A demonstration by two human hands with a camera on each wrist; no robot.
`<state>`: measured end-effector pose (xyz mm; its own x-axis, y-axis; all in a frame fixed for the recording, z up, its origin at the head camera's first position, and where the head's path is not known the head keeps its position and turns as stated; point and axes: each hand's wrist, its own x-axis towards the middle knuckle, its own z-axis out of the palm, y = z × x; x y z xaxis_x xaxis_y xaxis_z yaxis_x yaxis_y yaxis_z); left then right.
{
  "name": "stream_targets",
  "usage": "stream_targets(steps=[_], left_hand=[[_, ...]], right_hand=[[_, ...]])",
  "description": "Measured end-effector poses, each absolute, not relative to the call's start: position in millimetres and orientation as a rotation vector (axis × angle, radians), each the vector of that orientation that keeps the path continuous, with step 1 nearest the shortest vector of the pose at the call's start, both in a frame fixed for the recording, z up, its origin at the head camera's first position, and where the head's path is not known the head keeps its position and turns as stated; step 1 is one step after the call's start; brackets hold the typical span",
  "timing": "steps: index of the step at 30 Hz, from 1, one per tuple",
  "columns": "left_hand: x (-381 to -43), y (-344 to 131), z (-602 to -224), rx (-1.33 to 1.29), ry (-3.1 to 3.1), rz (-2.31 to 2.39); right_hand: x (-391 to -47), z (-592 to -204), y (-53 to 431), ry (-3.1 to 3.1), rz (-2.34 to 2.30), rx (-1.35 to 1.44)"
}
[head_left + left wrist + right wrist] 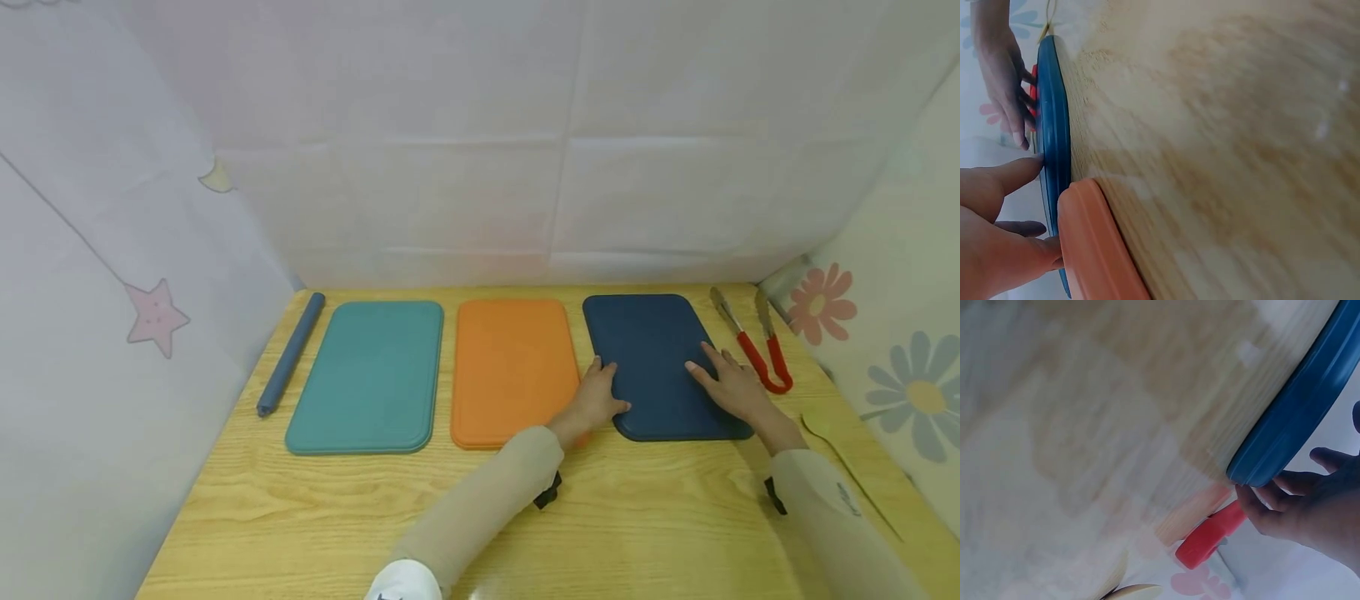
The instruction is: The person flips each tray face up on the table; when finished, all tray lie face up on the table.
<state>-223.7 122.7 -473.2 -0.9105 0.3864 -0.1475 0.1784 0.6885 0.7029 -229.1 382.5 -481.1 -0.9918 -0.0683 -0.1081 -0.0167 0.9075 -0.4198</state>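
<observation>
A dark blue rectangular board (652, 367) with rounded corners lies on the table between both hands. My left hand (596, 398) is at its left edge, fingers spread, the thumb touching the rim near the front. At the board's right edge is my right hand (735, 387); its fingers lie along the side and the thumb is over the top face. The right wrist view shows those fingertips against the blue rim (1291, 419). Just left of the left hand lies an orange board (513, 367), partly overlapped by that wrist in the head view.
A teal board (365, 375) lies farther left, beside a blue-grey roll (292, 354). Tongs (765, 358) with red handles lie to the right, spread apart. Nearer the right table edge is a long, thin gold-coloured utensil (843, 462). A pale cloth backdrop (450, 167) hangs behind the table.
</observation>
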Motion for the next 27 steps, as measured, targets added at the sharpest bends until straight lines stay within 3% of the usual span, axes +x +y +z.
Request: stream_targets(steps=[27], left_hand=[[-239, 126, -476, 0.525, 2.594, 0.946]], right_hand=[[-235, -483, 384, 2.959, -0.685, -0.075]])
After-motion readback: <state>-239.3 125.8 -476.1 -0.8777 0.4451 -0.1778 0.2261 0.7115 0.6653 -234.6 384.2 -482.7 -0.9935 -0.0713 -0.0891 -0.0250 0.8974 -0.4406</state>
